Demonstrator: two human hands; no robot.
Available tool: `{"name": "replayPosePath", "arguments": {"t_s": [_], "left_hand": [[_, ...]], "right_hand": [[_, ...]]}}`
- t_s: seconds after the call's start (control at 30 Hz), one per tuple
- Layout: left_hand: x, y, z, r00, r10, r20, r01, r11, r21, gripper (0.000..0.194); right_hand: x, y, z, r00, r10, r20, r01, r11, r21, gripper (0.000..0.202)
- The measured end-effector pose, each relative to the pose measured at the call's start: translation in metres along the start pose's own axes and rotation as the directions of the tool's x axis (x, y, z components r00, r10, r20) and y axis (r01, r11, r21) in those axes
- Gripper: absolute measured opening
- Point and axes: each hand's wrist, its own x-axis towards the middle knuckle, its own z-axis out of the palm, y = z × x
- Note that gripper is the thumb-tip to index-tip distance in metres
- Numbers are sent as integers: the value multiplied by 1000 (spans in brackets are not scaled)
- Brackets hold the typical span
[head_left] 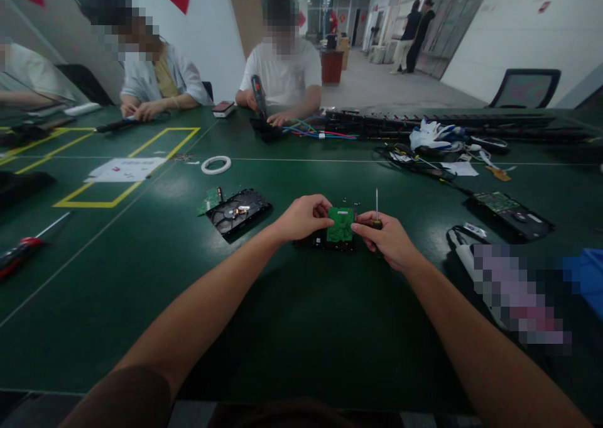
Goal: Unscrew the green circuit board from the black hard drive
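A green circuit board (340,225) is held between my two hands, above a black hard drive (319,242) on the table. My left hand (306,217) pinches the board's left edge. With thumb and fingers my right hand (384,236) grips its right edge, and a small screwdriver (377,208) is also tucked in that hand, shaft pointing up. Several tiny screws (351,202) lie just beyond the board. To the left sits another hard drive (240,213), with a loose green board (210,200) at its upper left corner.
A third hard drive (511,216) lies at right, near a white cabled device (466,255). A red-black screwdriver (23,252) is at far left; a white tape ring (216,164) lies beyond the drives. Across the table, a person (282,70) holds a power tool (259,95) beside cables.
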Motion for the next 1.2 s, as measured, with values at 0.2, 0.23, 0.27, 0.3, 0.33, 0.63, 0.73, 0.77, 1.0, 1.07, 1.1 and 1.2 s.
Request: {"name": "replayPosePath", "arguments": {"t_s": [0.2,0.23,0.27,0.3,0.33,0.63,0.73,0.77,1.0,1.07,1.1,1.2], "left_hand": [[0,-1,0,1000,-4,-1,4,1000,20,27],[0,0,0,1000,-4,-4,4,1000,27,27],[0,1,0,1000,-2,-6,2,999,32,27],[0,2,0,1000,0,-8,0,999,38,26],[-1,3,0,1000,2,-9,-1,999,46,26],[-2,6,0,997,48,-55,-36,978,206,22],[-1,3,-1,990,125,-71,-100,953,285,22],[0,1,-2,986,148,-72,-120,944,307,22],[1,-5,-1,993,96,-68,-67,936,346,27],[1,-6,-1,995,91,-46,-70,935,347,28],[1,-6,-1,994,98,-43,-77,936,343,29],[1,-5,-5,993,106,-43,-86,940,331,29]], "right_hand": [[-1,0,1,1000,-12,12,13,1000,-26,32],[-1,0,1,1000,-13,12,13,999,-36,32],[-1,0,1,1000,-12,12,13,999,-46,31],[-2,0,1,1000,-10,11,11,998,-55,30],[-2,-1,1,1000,-10,10,11,998,-61,30],[0,1,1,999,-31,13,32,996,-85,29],[0,1,0,1000,-15,12,16,994,-108,28],[0,1,0,1000,-14,13,15,993,-116,28],[2,5,-2,999,-44,21,46,993,-105,44],[3,6,-3,999,-41,30,44,994,-102,49],[3,6,-3,999,-37,28,40,994,-106,50],[2,4,-5,1000,-21,6,21,993,-117,49]]}}
